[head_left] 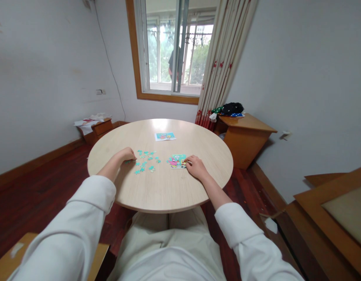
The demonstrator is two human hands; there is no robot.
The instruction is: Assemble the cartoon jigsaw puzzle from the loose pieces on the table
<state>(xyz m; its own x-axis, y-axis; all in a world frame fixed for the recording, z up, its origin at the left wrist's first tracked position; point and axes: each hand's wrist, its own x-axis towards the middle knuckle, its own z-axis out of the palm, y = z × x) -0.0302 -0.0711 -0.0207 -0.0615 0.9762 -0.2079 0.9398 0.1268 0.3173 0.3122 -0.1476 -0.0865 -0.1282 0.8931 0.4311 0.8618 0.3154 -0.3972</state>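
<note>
A partly joined jigsaw puzzle (178, 160) with a colourful cartoon picture lies flat on the round table (157, 195). At its right edge, my right hand (196, 167) has its fingers bent and pinched on a piece there. My left hand (127, 154) is low over the tabletop, left of the loose teal puzzle pieces (143, 164). Its fingers are curled together, and whatever they hold is hidden. Several of those pieces lie scattered between my hands, with one or more partly under the left hand. Beyond the puzzle rests a picture sheet (165, 136) with similar colours.
A wooden cabinet (247, 134) with dark and patterned cloths (230, 109) stands behind the table at right. Papers lie on a low wooden box (102, 127) at far left. A wooden chair (338, 203) is close on my right. Someone (175, 64) is outside the window.
</note>
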